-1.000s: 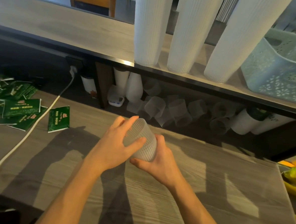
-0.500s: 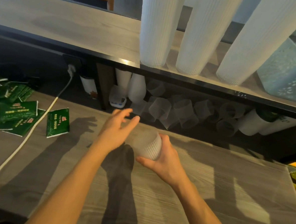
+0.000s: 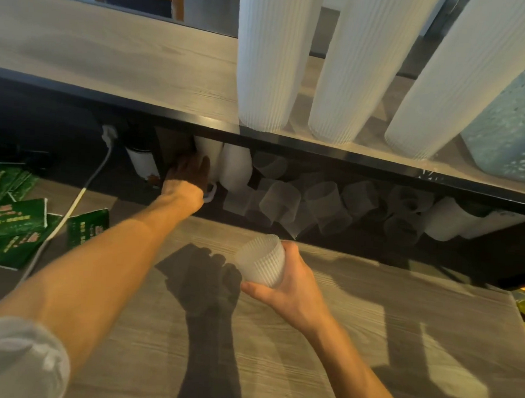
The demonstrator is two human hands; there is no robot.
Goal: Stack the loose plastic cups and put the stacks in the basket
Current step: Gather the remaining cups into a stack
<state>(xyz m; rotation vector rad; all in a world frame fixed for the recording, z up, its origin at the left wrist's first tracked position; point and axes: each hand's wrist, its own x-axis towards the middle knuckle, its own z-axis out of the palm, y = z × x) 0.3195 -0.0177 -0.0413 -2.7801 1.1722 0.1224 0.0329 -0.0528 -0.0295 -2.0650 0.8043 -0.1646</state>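
Cups [image 3: 288, 200] under shelf [image 3: 110, 54] | grey wood counter [image 3: 338, 342] | hands: right [image 3: 290, 280] grips stack [image 3: 262, 260], left [image 3: 189, 176] unclear

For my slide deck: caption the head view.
Right hand holds stacked cups; left hand reaches under shelf.

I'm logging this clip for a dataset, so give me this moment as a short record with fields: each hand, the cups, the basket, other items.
left hand: reaching under the shelf toward the cups there; grip unclear in shadow
right hand: holds a short cup stack above the counter
loose cups: lying scattered under the shelf
tall stacks: three standing on the shelf
basket: on the shelf, far right
other: green packets, white cable
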